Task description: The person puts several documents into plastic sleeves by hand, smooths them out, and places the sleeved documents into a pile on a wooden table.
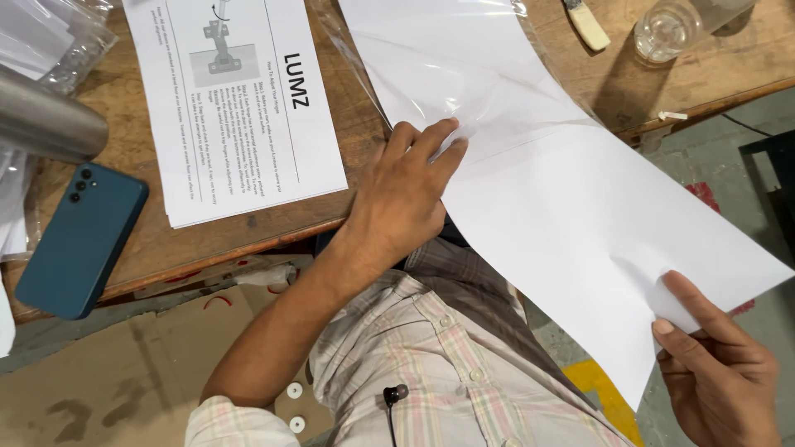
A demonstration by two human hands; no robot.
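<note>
A large white sheet (580, 207) runs from the wooden table (348, 124) out over its edge toward me. Its far end lies inside a clear plastic sleeve (431, 74). My left hand (406, 199) rests at the table's edge, with its fingertips pinching the crinkled mouth of the sleeve against the sheet. My right hand (720, 372) is off the table at the lower right, thumb on top, gripping the sheet's near corner.
A stack of printed instruction sheets (240, 99) lies left of my left hand. Further left are a blue phone (83, 240), a metal cylinder (45, 120) and plastic bags (50, 33). A clear glass (671, 29) and a brush handle (586, 23) are at the far right. Cardboard (108, 372) lies on the floor.
</note>
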